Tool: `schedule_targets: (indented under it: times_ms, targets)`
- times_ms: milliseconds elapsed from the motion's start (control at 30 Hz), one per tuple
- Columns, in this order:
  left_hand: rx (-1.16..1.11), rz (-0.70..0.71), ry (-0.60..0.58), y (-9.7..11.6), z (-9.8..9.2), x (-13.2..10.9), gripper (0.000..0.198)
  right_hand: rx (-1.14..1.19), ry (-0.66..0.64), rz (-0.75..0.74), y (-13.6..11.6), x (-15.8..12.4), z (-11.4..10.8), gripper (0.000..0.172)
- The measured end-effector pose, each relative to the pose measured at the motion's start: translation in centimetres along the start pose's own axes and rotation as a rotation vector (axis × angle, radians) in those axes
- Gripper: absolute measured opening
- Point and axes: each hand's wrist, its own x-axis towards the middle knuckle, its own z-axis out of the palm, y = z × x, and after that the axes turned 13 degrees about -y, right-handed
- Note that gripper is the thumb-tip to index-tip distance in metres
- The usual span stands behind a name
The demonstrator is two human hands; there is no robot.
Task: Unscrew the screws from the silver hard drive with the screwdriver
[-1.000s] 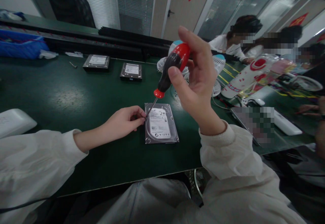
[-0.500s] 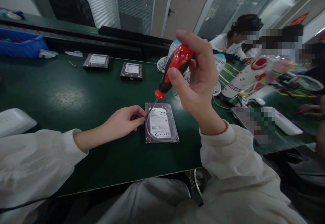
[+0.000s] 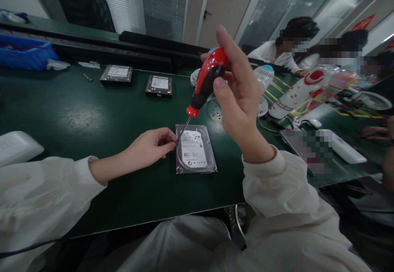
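A silver hard drive (image 3: 211,161) with a white label lies flat on the green table in front of me. My right hand (image 3: 240,95) has its fingers and thumb around the red and black handle of a screwdriver (image 3: 205,79), one finger stretched up past the handle's end. The tool leans, its thin shaft running down to the drive's left edge. There, my left hand (image 3: 158,142) pinches thumb and fingers together beside the screwdriver tip. What sits between those fingertips is too small to make out.
Two more hard drives (image 3: 117,74) (image 3: 159,85) lie farther back, near a small screw-like piece (image 3: 88,77). A blue bin (image 3: 26,52) stands back left, a white device (image 3: 19,148) at left. Small fans (image 3: 264,74), a white bottle (image 3: 297,93) and a tablet-like slab (image 3: 303,150) are right. People sit beyond.
The screwdriver handle has turned in my right hand, showing more black, and tilts slightly left. My right fingers have shifted on it, one stretching higher. My left hand and the drive stay put.
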Motion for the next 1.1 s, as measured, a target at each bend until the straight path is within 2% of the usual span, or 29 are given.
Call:
schedule_targets:
  times_ms: [100, 300, 467, 667, 800, 900, 1000, 1100]
  targets:
    - [0.006, -0.002, -0.001, 0.1, 0.0, 0.0, 0.022, 0.005, -0.013, -0.027, 0.1, 0.0, 0.0, 0.054]
    - [0.039, -0.014, 0.007, 0.1, 0.0, 0.0, 0.024, -0.11, 0.084, -0.064, 0.7, 0.2, 0.2, 0.05]
    - [0.01, 0.0, 0.004, 0.1, 0.0, -0.1, 0.023, -0.069, -0.008, -0.037, 0.3, 0.0, 0.0, 0.051]
    - [0.028, 0.005, 0.0, -0.1, -0.1, 0.0, 0.022, -0.179, 0.07, -0.08, -0.5, 0.2, -0.1, 0.047]
    - [0.021, 0.005, -0.002, -0.1, -0.1, 0.0, 0.023, -0.041, -0.029, -0.048, -0.8, 0.3, -0.1, 0.048]
    - [0.02, -0.002, -0.001, -0.1, -0.1, 0.0, 0.023, 0.004, 0.044, -0.045, -0.6, 0.3, 0.0, 0.048]
    - [0.017, 0.0, -0.002, 0.0, -0.1, -0.1, 0.022, -0.061, 0.143, -0.023, -0.1, 0.2, 0.0, 0.041]
    - [0.017, 0.0, -0.003, -0.1, -0.1, -0.1, 0.022, -0.039, 0.089, -0.082, 0.1, 0.1, -0.1, 0.046]
